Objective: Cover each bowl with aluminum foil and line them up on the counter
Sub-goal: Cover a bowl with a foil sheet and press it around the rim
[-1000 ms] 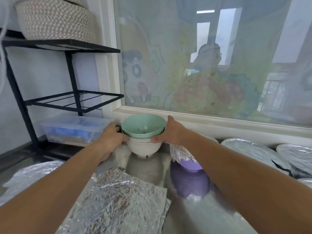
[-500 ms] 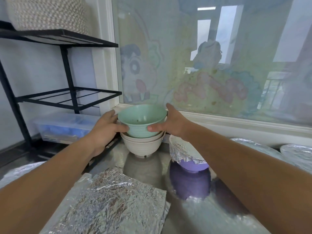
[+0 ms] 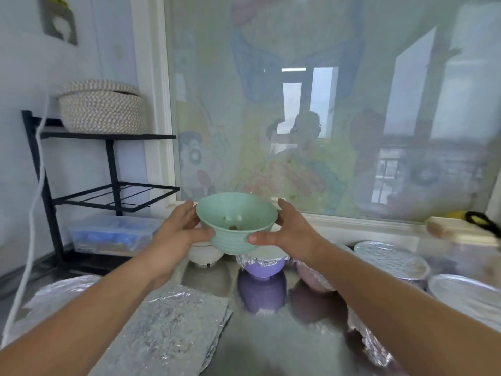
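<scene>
Green bowl [image 3: 236,222] gripped between left hand [image 3: 177,232] and right hand [image 3: 291,231], above the counter [image 3: 271,346].

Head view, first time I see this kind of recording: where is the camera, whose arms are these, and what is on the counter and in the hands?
There is no machine here. A person wears one wide-angle camera on the head, looking forward and down, so the two arms coming in from the bottom are that person's own. The left hand and right hand grip a green bowl from either side, in the air before a window. It is uncovered, with a few scraps inside. Below it on the steel counter stand an uncovered white bowl and a purple bowl with foil over its top. More foil-covered dishes sit to the right. A flat foil sheet lies nearest the camera. At left is a black rack with a basket on top.
</scene>
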The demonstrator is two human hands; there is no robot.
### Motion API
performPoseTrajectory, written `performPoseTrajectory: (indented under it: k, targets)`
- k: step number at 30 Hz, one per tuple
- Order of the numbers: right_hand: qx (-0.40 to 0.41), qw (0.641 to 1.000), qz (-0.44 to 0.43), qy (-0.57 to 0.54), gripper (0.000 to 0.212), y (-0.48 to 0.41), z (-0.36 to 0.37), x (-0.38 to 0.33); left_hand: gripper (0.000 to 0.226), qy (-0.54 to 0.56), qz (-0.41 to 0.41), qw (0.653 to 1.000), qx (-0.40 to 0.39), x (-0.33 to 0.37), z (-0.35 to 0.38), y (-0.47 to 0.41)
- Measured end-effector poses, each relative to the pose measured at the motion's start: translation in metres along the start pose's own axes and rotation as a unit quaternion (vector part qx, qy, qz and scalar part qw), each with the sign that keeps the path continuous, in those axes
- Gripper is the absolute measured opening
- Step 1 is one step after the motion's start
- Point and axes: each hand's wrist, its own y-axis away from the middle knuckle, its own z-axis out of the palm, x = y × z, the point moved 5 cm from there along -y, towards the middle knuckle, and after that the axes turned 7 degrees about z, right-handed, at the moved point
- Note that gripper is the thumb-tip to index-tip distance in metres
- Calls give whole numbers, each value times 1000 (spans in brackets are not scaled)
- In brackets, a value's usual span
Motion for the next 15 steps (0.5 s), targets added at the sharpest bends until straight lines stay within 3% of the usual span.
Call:
performPoseTrajectory:
  k: [4,9,10,12,13,15]
  targets:
    - [15,1000,7,-13,118,61,-28,5,77,-5,-6,999,-37,17,29,40]
    - [40,999,21,-9,140,134,-59,15,71,12,-15,997,-75,23,70,91]
    - [47,999,25,-9,132,147,-64,19,69,16,-23,996,-83,22,77,101]
    - [56,998,23,0,94,173,-73,30,67,18,-40,993,-112,17,88,122]
    - [53,998,25,5,82,186,-75,35,75,26,-49,990,-130,12,93,131]
    - [56,998,30,7,87,210,-78,47,82,37,-72,987,-136,5,100,149]
